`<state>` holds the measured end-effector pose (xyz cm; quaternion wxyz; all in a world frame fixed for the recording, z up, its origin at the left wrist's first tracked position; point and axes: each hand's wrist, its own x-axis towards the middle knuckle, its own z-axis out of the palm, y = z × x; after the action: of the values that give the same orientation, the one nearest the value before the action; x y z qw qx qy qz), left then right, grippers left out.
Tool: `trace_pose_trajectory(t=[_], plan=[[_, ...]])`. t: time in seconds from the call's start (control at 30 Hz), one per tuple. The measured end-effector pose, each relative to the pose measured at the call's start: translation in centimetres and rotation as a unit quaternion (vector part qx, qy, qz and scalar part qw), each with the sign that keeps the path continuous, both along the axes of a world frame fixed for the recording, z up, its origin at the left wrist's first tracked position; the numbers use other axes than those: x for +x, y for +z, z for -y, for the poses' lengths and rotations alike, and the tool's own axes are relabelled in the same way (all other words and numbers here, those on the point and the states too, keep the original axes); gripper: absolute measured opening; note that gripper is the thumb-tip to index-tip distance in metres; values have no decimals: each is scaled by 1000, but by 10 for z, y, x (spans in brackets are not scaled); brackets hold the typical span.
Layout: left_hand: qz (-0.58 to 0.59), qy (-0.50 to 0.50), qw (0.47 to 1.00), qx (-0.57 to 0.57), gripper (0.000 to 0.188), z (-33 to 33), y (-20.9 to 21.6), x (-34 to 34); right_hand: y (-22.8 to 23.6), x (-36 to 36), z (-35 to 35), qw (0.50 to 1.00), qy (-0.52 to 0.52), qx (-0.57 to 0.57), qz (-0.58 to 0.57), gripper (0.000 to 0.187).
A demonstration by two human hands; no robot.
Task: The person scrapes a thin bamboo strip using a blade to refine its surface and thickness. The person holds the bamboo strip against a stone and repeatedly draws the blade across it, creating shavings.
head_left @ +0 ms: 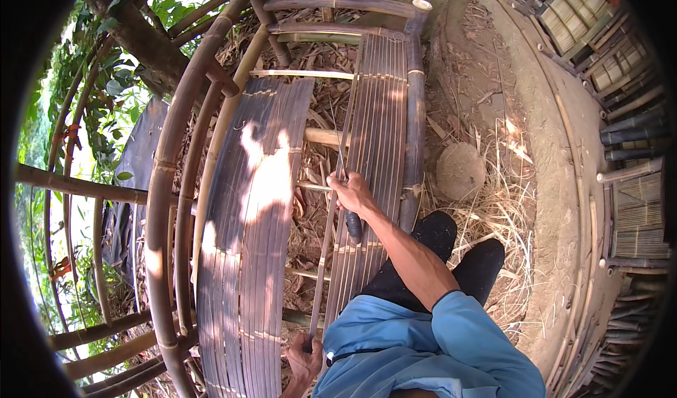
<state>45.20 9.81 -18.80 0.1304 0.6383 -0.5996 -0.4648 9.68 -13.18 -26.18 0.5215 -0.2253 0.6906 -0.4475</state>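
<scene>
My right hand (pixel 350 193) is closed over the gap in the middle of a bamboo bench. The dark handle of a knife (pixel 354 226) sticks out below its fingers, and the thin blade points away from me. A long, narrow bamboo strip (pixel 323 264) runs from that hand back toward me. At its near end, low in the view, my left hand (pixel 303 363) grips the strip. The right fingers also meet the strip, but whether they pinch it is hard to tell. Dark split-bamboo slats (pixel 377 109) lie just right of the gap.
Another slatted panel (pixel 240 257) lies on the left, partly in bright sun. Bamboo rails (pixel 166 165) stand at the bench's left side. A round stump (pixel 460 171) sits on the ground at right, among pale shavings (pixel 508 243). Woven panels (pixel 638 211) stand along the far right.
</scene>
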Motion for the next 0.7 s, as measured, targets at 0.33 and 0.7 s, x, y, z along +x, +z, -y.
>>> trace_pose_trajectory(t=[0.33,0.7], plan=[[64,-165,977,-121,26,48,-17,-41,-9,-19,-25,946,118,-24,-301,46],[140,-145,937,-285,18,62,-58,-13,71,-32,-96,915,242,8,-322,19]])
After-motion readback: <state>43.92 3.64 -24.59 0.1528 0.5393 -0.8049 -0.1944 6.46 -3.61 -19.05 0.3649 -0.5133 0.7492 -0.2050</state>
